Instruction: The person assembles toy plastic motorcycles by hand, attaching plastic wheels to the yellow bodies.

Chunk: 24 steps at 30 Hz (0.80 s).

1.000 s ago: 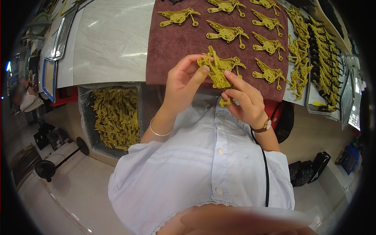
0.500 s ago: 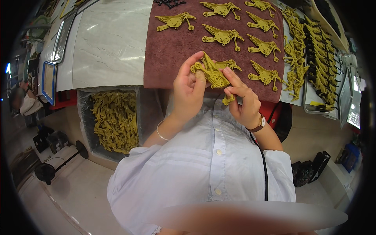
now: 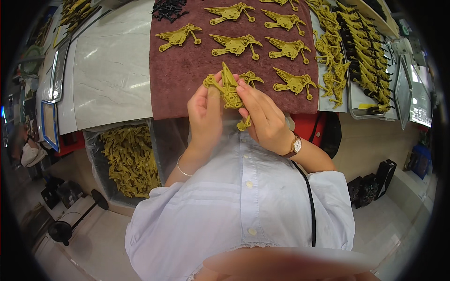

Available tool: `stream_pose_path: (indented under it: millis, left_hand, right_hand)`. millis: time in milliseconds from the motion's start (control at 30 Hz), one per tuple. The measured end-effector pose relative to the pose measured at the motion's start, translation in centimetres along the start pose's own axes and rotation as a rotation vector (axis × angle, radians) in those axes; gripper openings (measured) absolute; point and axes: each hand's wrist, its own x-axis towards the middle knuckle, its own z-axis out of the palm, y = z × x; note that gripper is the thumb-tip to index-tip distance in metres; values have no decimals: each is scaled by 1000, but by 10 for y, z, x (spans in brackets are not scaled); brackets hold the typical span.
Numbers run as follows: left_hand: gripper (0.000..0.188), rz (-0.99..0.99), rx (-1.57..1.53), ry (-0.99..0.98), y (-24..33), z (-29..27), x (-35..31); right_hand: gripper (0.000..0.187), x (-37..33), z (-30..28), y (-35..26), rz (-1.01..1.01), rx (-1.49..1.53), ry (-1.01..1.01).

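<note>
Near the front edge of a maroon cloth point(image 3: 168, 98), both hands hold a yellow-green plastic part point(image 3: 230, 96) with a pointed blade, raised detail and jointed arms. My left hand point(image 3: 205, 112) grips its left side, with the thumb on a short arm that ends in a ring. Fingers of my right hand point(image 3: 268, 117) press along its right side, and a small ringed end point(image 3: 244, 124) hangs below them. Just behind, a similar part point(image 3: 252, 77) lies on the cloth, partly hidden by my fingers. Several more such parts point(image 3: 234, 45) lie there in rows, blades pointing left.
A pile of small black pieces point(image 3: 169, 9) sits at the cloth's far left. To the right are heaped yellow-green parts point(image 3: 333, 70) and a tray point(image 3: 370, 112) of yellow-green parts with black pieces. Below the table, a lined bin point(image 3: 159, 154) holds many yellow-green parts.
The view has shifted, so the table appears farther left. My right fingers now lie flatter along the held part, and its blade points more upright. Both hands keep hold of it.
</note>
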Motion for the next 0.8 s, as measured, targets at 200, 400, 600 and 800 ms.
stream_pose_path:
  millis: [200,400,600,800]
  left_hand:
    - [39,-11,10,65,1,6,2]
    - [36,63,-123,112,9,2,19]
    - [17,225,-201,378,17,-95,40]
    - [26,196,-13,425,14,-97,50]
  right_hand:
    - [39,-6,-9,-4,211,207,65]
    - [31,9,-21,20,400,352,298]
    - [30,-32,-81,106,435,-91,631]
    - [30,-53,-116,172,469,-439,329]
